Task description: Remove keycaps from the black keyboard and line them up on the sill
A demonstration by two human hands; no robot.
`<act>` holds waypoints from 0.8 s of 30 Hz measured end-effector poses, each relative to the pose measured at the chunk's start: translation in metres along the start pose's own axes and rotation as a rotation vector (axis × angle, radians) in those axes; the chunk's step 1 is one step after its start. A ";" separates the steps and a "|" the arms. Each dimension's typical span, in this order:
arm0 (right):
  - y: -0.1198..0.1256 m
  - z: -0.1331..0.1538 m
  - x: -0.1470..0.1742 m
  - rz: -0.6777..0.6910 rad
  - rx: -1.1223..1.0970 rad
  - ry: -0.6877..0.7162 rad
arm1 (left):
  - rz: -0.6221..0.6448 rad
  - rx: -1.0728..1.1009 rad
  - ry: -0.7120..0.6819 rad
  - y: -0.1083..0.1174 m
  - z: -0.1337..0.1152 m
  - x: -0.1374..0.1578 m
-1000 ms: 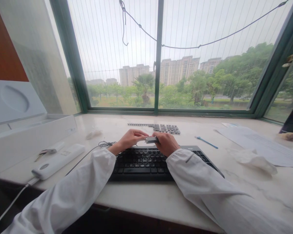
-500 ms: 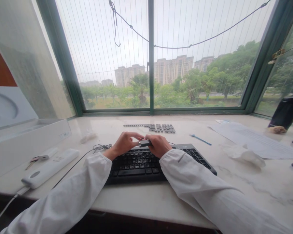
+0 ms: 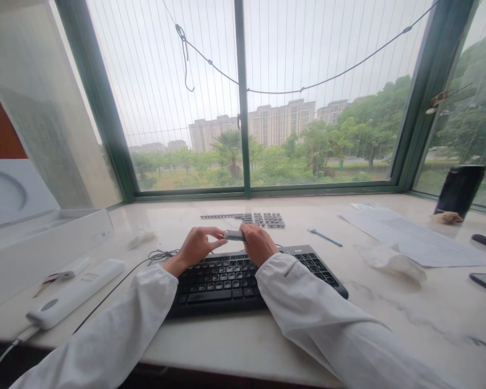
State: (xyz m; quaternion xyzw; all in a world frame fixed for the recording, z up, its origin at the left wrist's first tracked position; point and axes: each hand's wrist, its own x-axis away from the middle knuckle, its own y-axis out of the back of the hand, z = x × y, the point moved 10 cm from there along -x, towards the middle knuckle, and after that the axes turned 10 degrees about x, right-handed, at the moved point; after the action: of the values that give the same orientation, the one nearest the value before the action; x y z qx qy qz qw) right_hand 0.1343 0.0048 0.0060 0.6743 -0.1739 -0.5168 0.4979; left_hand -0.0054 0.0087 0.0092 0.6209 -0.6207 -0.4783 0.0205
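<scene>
Above the black keyboard (image 3: 218, 310), my right hand (image 3: 260, 243) is closed around a small grey oblong piece (image 3: 235, 235), whose exact kind I cannot make out. At its left end, the thumb and forefinger of my left hand (image 3: 196, 248) pinch it. Dark switch bases with pale rims show across the keyboard where keycaps are off, while a long bar lies along its front. Behind my hands, loose dark keycaps (image 3: 273, 219) are laid out in rows on the pale stone sill, with a thin line of them stretching left.
A blue stick (image 3: 326, 237) lies right of the keyboard, near a crumpled tissue (image 3: 397, 265) and a printed sheet (image 3: 413, 235). On the left are a white power strip (image 3: 76, 294), keys (image 3: 54, 278) and an open white box (image 3: 65, 237). A black cable (image 3: 117, 283) runs leftward.
My left fingers have drawn slightly leftward, so more of the grey piece shows between my hands. The whole view has shifted a little.
</scene>
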 end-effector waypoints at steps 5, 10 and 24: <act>0.014 0.000 0.002 -0.056 0.066 -0.017 | -0.039 -0.083 0.025 0.008 0.003 0.000; 0.008 -0.007 -0.002 -0.020 0.098 -0.034 | -0.065 -0.144 0.054 0.017 0.010 -0.003; 0.008 -0.038 -0.004 0.076 0.258 -0.103 | 0.165 -0.389 0.194 0.002 0.059 -0.064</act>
State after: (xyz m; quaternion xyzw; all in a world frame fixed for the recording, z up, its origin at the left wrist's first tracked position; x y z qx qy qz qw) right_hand 0.1684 0.0232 0.0138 0.6981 -0.2896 -0.5051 0.4167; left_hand -0.0288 0.0925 0.0145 0.5955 -0.5607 -0.5235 0.2386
